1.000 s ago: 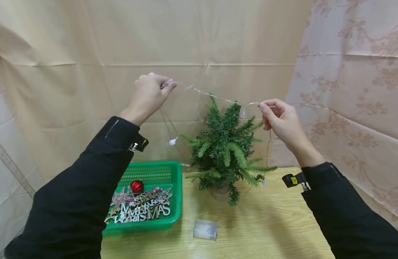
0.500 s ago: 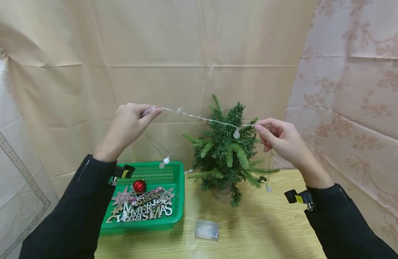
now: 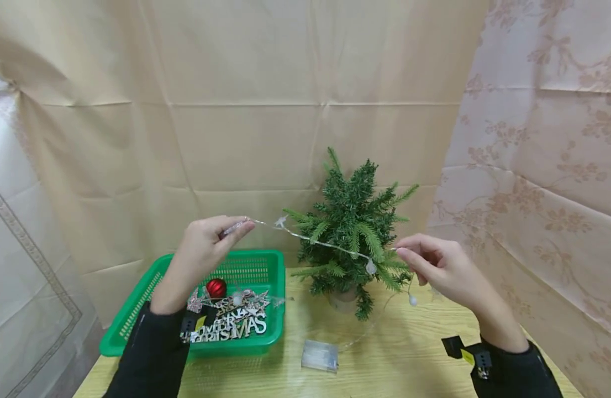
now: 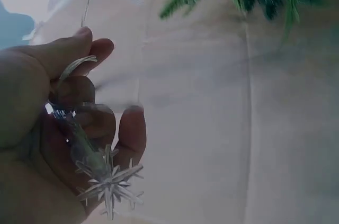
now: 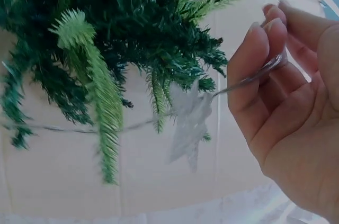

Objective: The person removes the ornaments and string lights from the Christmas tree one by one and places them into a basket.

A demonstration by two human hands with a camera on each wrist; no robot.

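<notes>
A clear-wired string of fairy lights (image 3: 330, 245) stretches across the front of a small artificial Christmas tree (image 3: 355, 221). My left hand (image 3: 198, 254) pinches one part of it above the basket. In the left wrist view a clear snowflake-shaped light (image 4: 109, 181) and some gathered wire lie against the curled fingers. To the right of the tree my right hand (image 3: 442, 268) grips the wire between thumb and fingertips. The right wrist view has a white star-shaped light (image 5: 190, 123) hanging close to that hand, in front of the lower branches.
A green plastic basket (image 3: 280, 287) stands left on the wooden table, holding a red ball ornament (image 3: 216, 288), glittery stars and silvery letter ornaments (image 3: 241, 327). A clear battery box (image 3: 319, 355) lies in front of the tree, its thin wire running up right. A beige cloth hangs behind.
Both hands have come down with the stretched fairy lights, from around the treetop to the height of its lower half. The dangling lights at the left now hang over the basket.
</notes>
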